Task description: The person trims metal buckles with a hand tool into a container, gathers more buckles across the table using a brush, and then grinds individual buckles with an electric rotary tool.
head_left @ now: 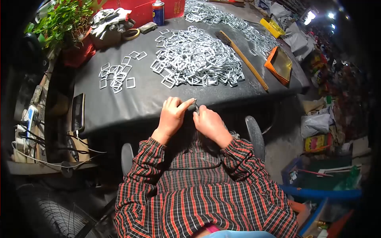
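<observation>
Both hands meet just off the near edge of the black-covered table [131,105]. My left hand [170,114] is closed, its thumb and forefinger pinched at a tiny metallic glint; what it holds is mostly hidden. My right hand [213,123] is wrapped round a small dark metal tool [196,107], whose tip points up to the left fingertips. The tool's kind does not show. Beyond the hands lies a big heap of silvery rectangular metal frames [198,59]. A smaller group of the same frames [116,75] is spread out to the left.
A wooden-handled brush [248,65] and an orange open container [279,65] lie on the right. More frames [234,23] cover the back. A spray can [158,14], a tape roll [131,34], gloves [109,22] and a plant [65,22] stand back left. A phone [78,112] rests at the left edge.
</observation>
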The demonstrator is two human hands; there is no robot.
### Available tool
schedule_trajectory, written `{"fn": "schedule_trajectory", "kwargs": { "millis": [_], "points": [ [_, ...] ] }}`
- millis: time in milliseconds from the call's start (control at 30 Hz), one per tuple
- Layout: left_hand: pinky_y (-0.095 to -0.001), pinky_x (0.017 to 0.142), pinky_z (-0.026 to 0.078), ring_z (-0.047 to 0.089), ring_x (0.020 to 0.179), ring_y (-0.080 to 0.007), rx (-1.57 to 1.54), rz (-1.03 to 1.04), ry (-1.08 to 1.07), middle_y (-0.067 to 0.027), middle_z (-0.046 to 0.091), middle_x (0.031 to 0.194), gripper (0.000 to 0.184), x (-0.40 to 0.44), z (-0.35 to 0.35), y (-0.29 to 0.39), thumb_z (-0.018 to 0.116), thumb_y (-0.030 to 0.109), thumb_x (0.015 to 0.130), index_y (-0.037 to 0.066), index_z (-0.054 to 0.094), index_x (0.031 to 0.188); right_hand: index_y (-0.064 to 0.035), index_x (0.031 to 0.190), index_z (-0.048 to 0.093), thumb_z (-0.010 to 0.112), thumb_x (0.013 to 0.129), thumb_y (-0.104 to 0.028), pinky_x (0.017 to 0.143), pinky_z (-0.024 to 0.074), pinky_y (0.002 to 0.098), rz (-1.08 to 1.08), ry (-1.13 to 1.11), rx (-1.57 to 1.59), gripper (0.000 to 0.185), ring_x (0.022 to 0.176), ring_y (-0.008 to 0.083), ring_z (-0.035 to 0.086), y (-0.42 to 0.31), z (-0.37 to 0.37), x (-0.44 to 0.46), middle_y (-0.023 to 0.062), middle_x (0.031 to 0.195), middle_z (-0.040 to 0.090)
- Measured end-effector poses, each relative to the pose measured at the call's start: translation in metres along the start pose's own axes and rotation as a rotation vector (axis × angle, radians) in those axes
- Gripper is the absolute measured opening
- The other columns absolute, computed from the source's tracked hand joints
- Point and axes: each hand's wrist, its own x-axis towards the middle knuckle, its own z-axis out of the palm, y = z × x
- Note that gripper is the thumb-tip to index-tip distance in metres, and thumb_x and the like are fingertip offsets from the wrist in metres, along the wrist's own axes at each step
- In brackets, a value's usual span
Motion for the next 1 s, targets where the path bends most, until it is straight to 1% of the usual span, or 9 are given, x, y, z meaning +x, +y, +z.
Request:
{"fn": "schedule_trajectory", "kwargs": {
  "millis": [167,300,467,600,667,733,867,967,1000],
  "points": [
    [-0.0376,0.071,0.045,0.052,0.080,-0.0256,-0.004,-0.004,-0.013,-0.0047,0.052,0.082,0.048,-0.001,0.000,0.000,0.062,0.000,0.077,0.023,0.067,0.119,0.0036,0.089,0.057,0.057,0.093,-0.029,0.066,0.0543,0.0506,-0.004,-0.021,-0.018,0.033,0.072,0.0429,0.067,0.007,0.007,0.006,0.0255,0.076,0.066],
    [-0.0382,0.071,0.046,0.051,0.079,-0.0263,-0.014,0.000,-0.031,-0.0055,0.050,0.080,0.048,0.000,-0.002,-0.001,0.061,0.000,0.077,0.023,0.068,0.119,0.0034,0.089,0.057,0.057,0.093,-0.029,0.065,0.0545,0.0503,-0.012,0.034,0.004,0.032,0.070,0.0423,0.067,0.002,-0.003,0.004,0.0250,0.075,0.067],
    [-0.0390,0.072,0.046,0.050,0.079,-0.0273,-0.047,-0.017,-0.059,-0.0068,0.048,0.079,0.048,0.002,-0.008,-0.001,0.061,0.000,0.076,0.021,0.068,0.119,0.0035,0.089,0.056,0.057,0.093,-0.028,0.063,0.0541,0.0511,-0.051,-0.002,-0.008,0.032,0.068,0.0424,0.067,-0.012,-0.012,0.000,0.0249,0.075,0.067],
    [-0.0389,0.073,0.047,0.051,0.080,-0.0281,-0.068,-0.069,-0.114,-0.0086,0.049,0.081,0.048,0.002,-0.012,0.000,0.064,-0.002,0.077,0.023,0.069,0.118,0.0035,0.088,0.056,0.057,0.092,-0.028,0.062,0.0539,0.0516,-0.082,-0.059,-0.011,0.032,0.068,0.0426,0.066,-0.023,-0.001,-0.003,0.0249,0.074,0.066],
    [-0.0396,0.074,0.047,0.051,0.080,-0.0288,-0.058,-0.072,-0.117,-0.0092,0.049,0.082,0.047,0.001,-0.011,-0.001,0.063,-0.002,0.077,0.021,0.069,0.118,0.0033,0.086,0.056,0.057,0.092,-0.028,0.062,0.0538,0.0517,-0.081,-0.088,-0.033,0.032,0.067,0.0428,0.066,-0.021,0.006,-0.003,0.0250,0.074,0.066],
    [-0.0400,0.074,0.047,0.051,0.081,-0.0291,-0.054,-0.073,-0.118,-0.0095,0.050,0.082,0.047,0.002,-0.011,0.000,0.063,-0.002,0.077,0.020,0.069,0.118,0.0034,0.086,0.056,0.057,0.092,-0.028,0.062,0.0537,0.0518,-0.062,-0.068,-0.015,0.032,0.067,0.0430,0.066,-0.016,0.010,-0.001,0.0252,0.073,0.066],
    [-0.0409,0.075,0.047,0.053,0.084,-0.0301,-0.092,-0.046,-0.077,-0.0099,0.053,0.086,0.046,0.002,-0.012,-0.001,0.062,-0.003,0.077,0.017,0.068,0.118,0.0039,0.085,0.056,0.058,0.092,-0.029,0.062,0.0533,0.0521,-0.032,-0.037,0.018,0.033,0.068,0.0435,0.066,-0.005,0.011,-0.001,0.0261,0.072,0.065],
    [-0.0415,0.078,0.047,0.055,0.089,-0.0313,-0.153,-0.064,-0.105,-0.0111,0.058,0.095,0.046,0.004,-0.017,-0.009,0.061,-0.004,0.076,0.014,0.068,0.117,0.0042,0.084,0.056,0.058,0.092,-0.029,0.062,0.0529,0.0524,-0.023,-0.027,0.003,0.034,0.068,0.0439,0.066,0.008,0.001,-0.004,0.0272,0.072,0.065],
    [-0.0419,0.080,0.047,0.056,0.092,-0.0312,-0.040,-0.181,0.059,-0.0109,0.060,0.098,0.046,0.007,-0.021,-0.018,0.062,-0.004,0.075,0.014,0.068,0.117,0.0043,0.084,0.055,0.058,0.092,-0.028,0.063,0.0522,0.0531,-0.008,-0.010,0.029,0.034,0.069,0.0454,0.065,0.012,-0.002,-0.009,0.0279,0.072,0.064]
  ]
}}
